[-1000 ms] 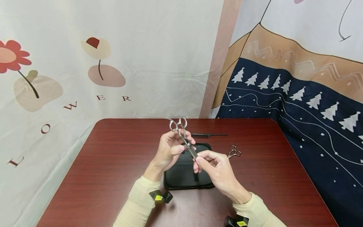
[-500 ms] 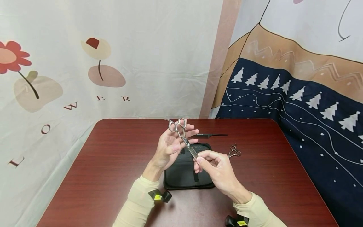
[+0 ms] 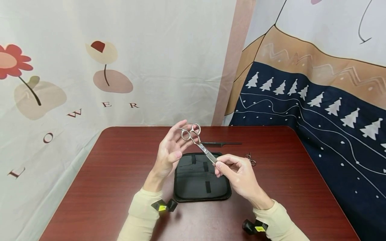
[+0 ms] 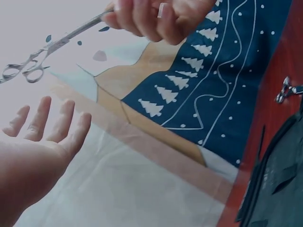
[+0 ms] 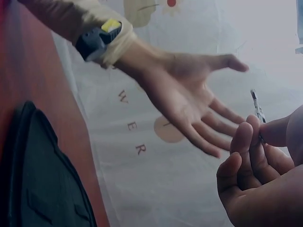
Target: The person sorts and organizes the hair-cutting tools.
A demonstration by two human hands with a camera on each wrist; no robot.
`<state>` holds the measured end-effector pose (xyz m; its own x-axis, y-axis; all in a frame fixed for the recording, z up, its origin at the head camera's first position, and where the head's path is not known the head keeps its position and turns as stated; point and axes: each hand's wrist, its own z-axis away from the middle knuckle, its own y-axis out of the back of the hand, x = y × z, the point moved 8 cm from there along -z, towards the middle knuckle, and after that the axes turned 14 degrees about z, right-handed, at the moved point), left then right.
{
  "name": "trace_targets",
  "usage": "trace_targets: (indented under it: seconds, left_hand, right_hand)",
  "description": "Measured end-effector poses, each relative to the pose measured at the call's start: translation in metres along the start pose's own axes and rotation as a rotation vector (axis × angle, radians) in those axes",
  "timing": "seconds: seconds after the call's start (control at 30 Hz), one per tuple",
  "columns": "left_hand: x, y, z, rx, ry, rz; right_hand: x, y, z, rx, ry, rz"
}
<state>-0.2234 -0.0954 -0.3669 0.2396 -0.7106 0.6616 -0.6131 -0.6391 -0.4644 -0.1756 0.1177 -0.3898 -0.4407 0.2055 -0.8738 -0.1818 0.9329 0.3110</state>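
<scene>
My right hand (image 3: 238,174) pinches a pair of silver thinning scissors (image 3: 206,152) by the blade tips, between thumb and fingers. The finger rings point up and to the left, and the blades are together. Beside and behind the rings is my left hand (image 3: 169,150), palm turned inward, fingers spread and loosely extended. In the left wrist view a gap shows between the left hand (image 4: 38,156) and the scissors (image 4: 54,46). Below both hands a black case (image 3: 193,189) lies on the table, its elastic straps visible. The right wrist view shows the scissors (image 5: 257,106) nearly edge-on.
A black tail comb (image 3: 221,144) lies behind the case on the red-brown table (image 3: 99,180). To the right, a second pair of scissors (image 3: 251,161) is partly hidden by my right hand. Printed curtains (image 3: 169,67) hang behind the table.
My left hand first held the scissors, then its fingers straightened, and it has drawn away leftward. My right hand has shifted slightly right, still pinching the thinning scissors.
</scene>
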Motion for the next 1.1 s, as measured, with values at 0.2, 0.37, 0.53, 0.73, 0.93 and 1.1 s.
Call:
trace_targets:
  seconds: [0.2, 0.37, 0.53, 0.73, 0.93, 1.1]
  left_hand:
    - [0.019, -0.002, 0.000, 0.008, -0.067, -0.176]
    - [0.031, -0.007, 0.003, 0.010, -0.078, -0.375]
    - [0.040, -0.017, 0.004, -0.016, -0.105, -0.665]
    - [0.045, -0.025, 0.004, -0.035, -0.136, -0.951]
    - [0.048, -0.031, 0.006, -0.069, -0.177, -1.051]
    - [0.049, -0.036, 0.006, -0.097, -0.213, -1.125]
  right_hand:
    - [0.002, 0.010, -0.002, 0.008, 0.013, 0.094]
    - [0.005, 0.020, -0.004, 0.012, 0.033, 0.127]
    - [0.007, 0.026, -0.005, 0.001, 0.042, 0.152]
    - [0.010, 0.030, -0.007, -0.005, 0.043, 0.190]
    - [0.013, 0.032, -0.008, -0.014, 0.009, 0.227]
    - [0.016, 0.032, -0.008, -0.023, -0.018, 0.255]
